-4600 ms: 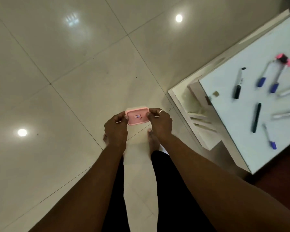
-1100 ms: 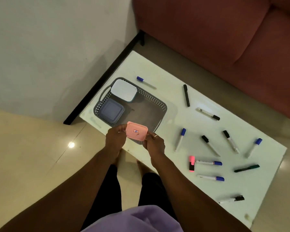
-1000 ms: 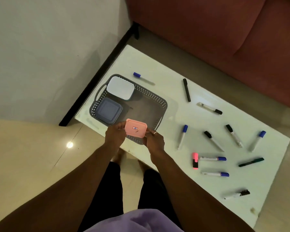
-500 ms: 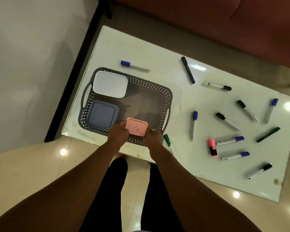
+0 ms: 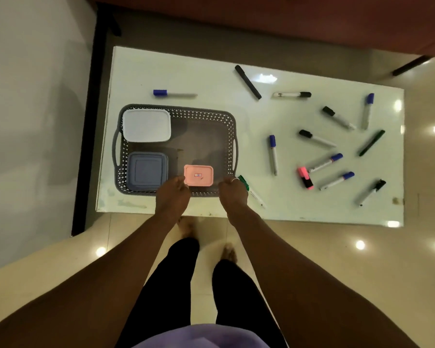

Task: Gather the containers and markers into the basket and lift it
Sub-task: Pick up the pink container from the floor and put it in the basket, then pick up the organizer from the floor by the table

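A grey perforated basket (image 5: 232, 126) stands on the left part of a white table (image 5: 211, 79). Inside it lie a white container (image 5: 146, 125) at the far left and a blue container (image 5: 147, 170) at the near left. A small pink container (image 5: 198, 175) sits low in the basket's near middle. My left hand (image 5: 172, 194) touches its near left corner with the fingertips. My right hand (image 5: 232, 189) hangs over the basket's near right corner, a small gap from the pink container, holding nothing. Several markers lie scattered on the table, among them a green-capped marker (image 5: 244, 183) next to my right hand.
A blue-capped marker (image 5: 173, 94) lies just beyond the basket; a black marker (image 5: 248, 82) and a pink highlighter (image 5: 305, 177) lie to the right. A red-brown sofa (image 5: 261, 16) runs behind the table. A wall stands at the left. I stand on a glossy tiled floor.
I turned to the table and brought the pink container down into the basket. My right hand has come off it and moved right; my head now looks straight down.
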